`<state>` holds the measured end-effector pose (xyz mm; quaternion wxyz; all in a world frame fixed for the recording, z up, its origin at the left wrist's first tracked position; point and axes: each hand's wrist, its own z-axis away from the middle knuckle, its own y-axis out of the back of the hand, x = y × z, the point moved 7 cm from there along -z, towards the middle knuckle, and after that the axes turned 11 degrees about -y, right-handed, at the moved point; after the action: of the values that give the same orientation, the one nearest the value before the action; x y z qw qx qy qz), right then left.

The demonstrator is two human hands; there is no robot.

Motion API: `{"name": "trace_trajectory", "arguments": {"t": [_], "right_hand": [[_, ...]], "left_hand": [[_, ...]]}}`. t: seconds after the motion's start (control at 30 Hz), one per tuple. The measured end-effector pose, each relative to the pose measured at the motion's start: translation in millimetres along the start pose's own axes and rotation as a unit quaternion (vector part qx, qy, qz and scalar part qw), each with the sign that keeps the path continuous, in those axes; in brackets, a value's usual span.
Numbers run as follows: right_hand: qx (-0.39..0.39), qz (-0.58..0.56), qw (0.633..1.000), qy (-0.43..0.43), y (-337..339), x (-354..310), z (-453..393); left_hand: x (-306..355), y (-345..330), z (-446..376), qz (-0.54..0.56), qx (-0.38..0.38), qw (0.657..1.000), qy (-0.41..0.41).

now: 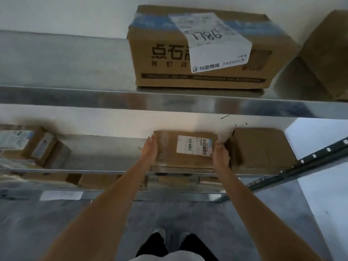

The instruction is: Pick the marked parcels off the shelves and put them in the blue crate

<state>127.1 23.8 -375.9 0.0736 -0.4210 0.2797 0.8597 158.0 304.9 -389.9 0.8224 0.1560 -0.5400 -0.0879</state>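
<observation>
A small brown cardboard parcel (169, 149) with a white barcode label lies on the middle metal shelf (105, 169). My left hand (149, 148) presses flat against its left side, fingers straight. Against its right side lies my right hand (221, 154), with the fingers reaching down the gap between this parcel and the brown box (263, 147) to its right. Both forearms stretch forward from the bottom of the view. No blue crate is in sight.
On the top shelf (169, 102) stands a large box (197, 53) with a label marked 1786, and another box (320, 59) at the far right. A taped parcel (37, 146) lies at the left of the middle shelf. More boxes sit on the shelf below. A dark perforated upright (310, 157) runs at the right.
</observation>
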Motion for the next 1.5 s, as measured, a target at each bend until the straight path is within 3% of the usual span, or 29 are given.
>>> {"name": "trace_trajectory", "arguments": {"t": [0.3,0.47,0.63,0.83,1.03,1.1,1.2,1.3,1.37,1.43,1.5], "right_hand": [[0.006,-0.126,0.991,0.036,1.4,20.3,43.7],[0.021,-0.133,0.987,0.09,-2.3,15.6,59.4],[0.028,-0.067,0.989,0.129,-5.9,-0.7,61.4],[-0.068,0.013,0.991,0.118,-47.6,-14.3,61.8],[-0.122,0.058,0.986,0.095,-70.2,-6.2,66.2],[-0.095,0.04,0.99,0.097,-47.1,-12.1,64.0],[0.035,0.012,0.986,0.162,34.0,-32.8,52.4],[0.165,0.011,0.974,0.156,131.5,-36.0,26.4],[0.204,0.036,0.968,0.141,180.6,-32.9,4.1],[0.204,0.05,0.972,0.105,213.1,-24.0,-20.3],[0.176,0.064,0.98,0.07,230.5,-12.7,-42.5]], "left_hand": [[-9.2,19.1,31.2,0.163,0.092,0.973,-0.133],[-0.3,29.7,37.6,0.173,0.105,0.964,-0.172],[-1.3,49.9,32.3,0.152,0.125,0.968,-0.159],[-15.9,92.9,17.8,0.071,0.167,0.977,-0.114],[-23.7,98.1,14.4,-0.008,0.138,0.987,-0.077],[-9.4,103.6,15.6,-0.059,0.185,0.974,-0.115],[53.7,95.5,30.7,-0.072,0.247,0.927,-0.272],[115.9,41.8,53.8,-0.04,0.199,0.898,-0.389],[140.6,-14.2,74.0,-0.038,0.13,0.883,-0.449],[141.6,-78.2,85.5,-0.053,0.034,0.895,-0.441],[128.4,-141.4,88.9,-0.043,-0.071,0.93,-0.357]]}}
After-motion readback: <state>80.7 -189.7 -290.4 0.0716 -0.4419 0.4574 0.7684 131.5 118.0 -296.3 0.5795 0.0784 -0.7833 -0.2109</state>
